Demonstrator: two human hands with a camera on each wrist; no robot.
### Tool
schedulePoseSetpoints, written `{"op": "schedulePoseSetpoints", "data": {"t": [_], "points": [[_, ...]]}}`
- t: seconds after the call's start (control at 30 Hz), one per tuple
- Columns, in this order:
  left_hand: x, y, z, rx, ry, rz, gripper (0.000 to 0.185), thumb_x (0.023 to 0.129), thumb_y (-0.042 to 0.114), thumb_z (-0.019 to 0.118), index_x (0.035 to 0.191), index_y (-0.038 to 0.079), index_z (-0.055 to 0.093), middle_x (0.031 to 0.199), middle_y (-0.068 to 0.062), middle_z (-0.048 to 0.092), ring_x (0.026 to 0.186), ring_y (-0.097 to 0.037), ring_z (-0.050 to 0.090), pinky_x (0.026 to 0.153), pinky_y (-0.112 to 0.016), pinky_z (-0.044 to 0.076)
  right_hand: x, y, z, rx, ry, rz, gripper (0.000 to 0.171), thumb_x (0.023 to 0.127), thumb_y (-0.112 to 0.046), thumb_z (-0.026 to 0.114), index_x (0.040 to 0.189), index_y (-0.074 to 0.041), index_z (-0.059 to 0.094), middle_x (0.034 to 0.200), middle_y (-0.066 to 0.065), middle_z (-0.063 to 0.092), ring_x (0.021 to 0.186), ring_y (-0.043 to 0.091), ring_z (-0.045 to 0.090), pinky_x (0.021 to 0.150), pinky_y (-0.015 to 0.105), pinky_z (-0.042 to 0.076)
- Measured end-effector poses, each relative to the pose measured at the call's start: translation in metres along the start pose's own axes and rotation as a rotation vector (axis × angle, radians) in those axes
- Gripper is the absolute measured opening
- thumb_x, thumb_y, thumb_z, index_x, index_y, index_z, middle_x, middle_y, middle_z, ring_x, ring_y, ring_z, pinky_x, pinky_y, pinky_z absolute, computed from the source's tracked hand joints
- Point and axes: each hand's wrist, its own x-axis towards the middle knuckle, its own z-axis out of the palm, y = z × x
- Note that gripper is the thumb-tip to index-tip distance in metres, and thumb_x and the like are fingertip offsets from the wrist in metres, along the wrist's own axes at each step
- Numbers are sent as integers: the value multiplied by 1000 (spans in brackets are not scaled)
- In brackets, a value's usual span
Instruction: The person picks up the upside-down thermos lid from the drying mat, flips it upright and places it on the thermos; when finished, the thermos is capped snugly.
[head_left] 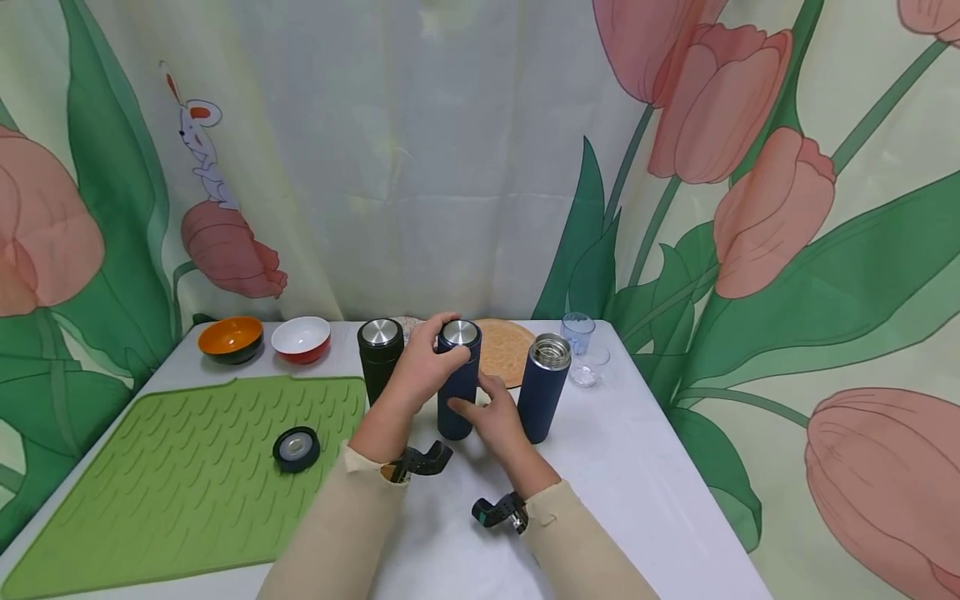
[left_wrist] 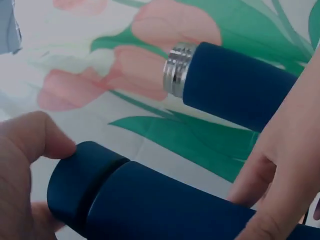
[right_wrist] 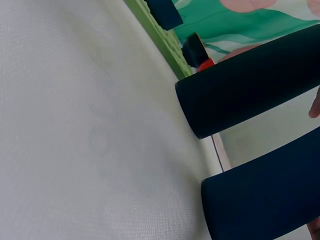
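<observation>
A navy thermos point(head_left: 455, 408) stands upright on the white table, its lid point(left_wrist: 75, 182) seated on top with a silver disc. My left hand point(head_left: 423, 367) grips that lid, thumb and fingers on either side. Lower down, the right hand point(head_left: 501, 421) holds the thermos body between thumb and fingers. To its right, another navy thermos point(head_left: 542, 400) stands uncapped, with its bare steel neck point(left_wrist: 177, 70) showing. On the left, partly behind my left hand, is a black thermos point(head_left: 375, 362) with its lid on. A loose round lid point(head_left: 296, 450) lies on the green mat.
The green mat point(head_left: 202, 483) covers the table's left side. Behind it sit an orange bowl point(head_left: 231, 336) and a red-and-white bowl point(head_left: 302, 340). A round wooden-looking board point(head_left: 504, 350) lies behind the thermoses. Two clear glasses, one a tumbler point(head_left: 578, 332), stand at the back right.
</observation>
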Motion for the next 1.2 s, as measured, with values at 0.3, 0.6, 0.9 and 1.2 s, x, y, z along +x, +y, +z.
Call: {"op": "schedulePoseSetpoints", "data": {"t": [0.3, 0.6, 0.9, 1.2], "points": [[-2, 4, 16, 94, 174, -55, 93, 78, 62, 86, 140, 12, 38, 135, -15, 54, 115, -35, 65, 95, -52, 57, -1, -2, 1, 4, 0, -11, 65, 89, -41, 86, 148, -44, 60, 148, 7, 56, 148, 31, 48, 119, 62, 41], [3, 4, -8, 63, -85, 28, 68, 92, 30, 66, 156, 17, 46, 157, -16, 40, 133, -37, 53, 110, -61, 47, 0, 0, 1, -6, -7, -50, 64, 89, -42, 85, 147, -48, 60, 148, 7, 57, 149, 31, 47, 117, 62, 43], [2, 6, 15, 170, 142, -72, 94, 80, 60, 86, 144, 10, 39, 141, -17, 49, 118, -39, 63, 97, -55, 56, -1, 0, 1, -45, 5, -51, 64, 90, -40, 84, 149, -42, 60, 146, 10, 57, 143, 34, 52, 115, 63, 44], [6, 4, -12, 79, -117, 16, 69, 94, 40, 78, 152, 16, 50, 153, -16, 43, 133, -36, 55, 109, -57, 51, -1, -2, 0, -17, 4, -25, 65, 90, -42, 85, 149, -47, 58, 151, 8, 56, 150, 33, 47, 119, 65, 39]]}}
